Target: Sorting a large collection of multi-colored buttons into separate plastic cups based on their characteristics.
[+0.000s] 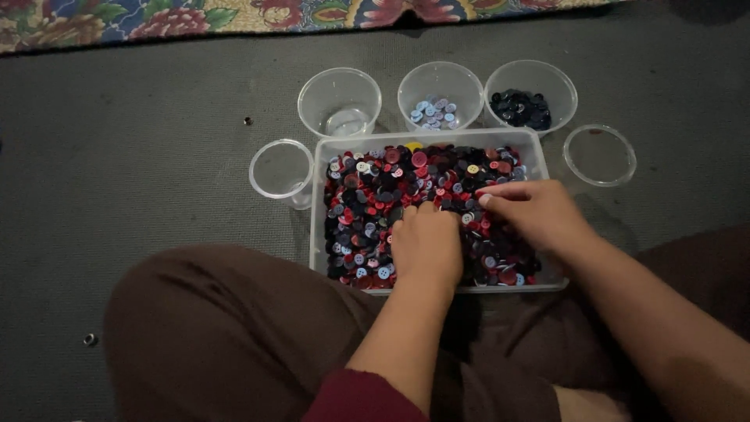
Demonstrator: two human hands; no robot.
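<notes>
A clear rectangular tray (319,234) on the floor is filled with a heap of red, dark blue, black and light blue buttons (375,195). My left hand (426,246) rests palm down on the heap near the tray's middle, its fingertips curled into the buttons. To its right, my right hand (531,211) lies over the heap with fingertips pinched together pointing left; whether a button sits between them cannot be told.
Behind the tray stand three clear cups: one without buttons (339,101), one holding light blue buttons (440,98), one holding dark buttons (530,95). Another clear cup (280,168) sits at the tray's left, a shallow clear dish (599,154) at its right. My brown-trousered knees flank the tray; a floral rug (156,19) lies beyond.
</notes>
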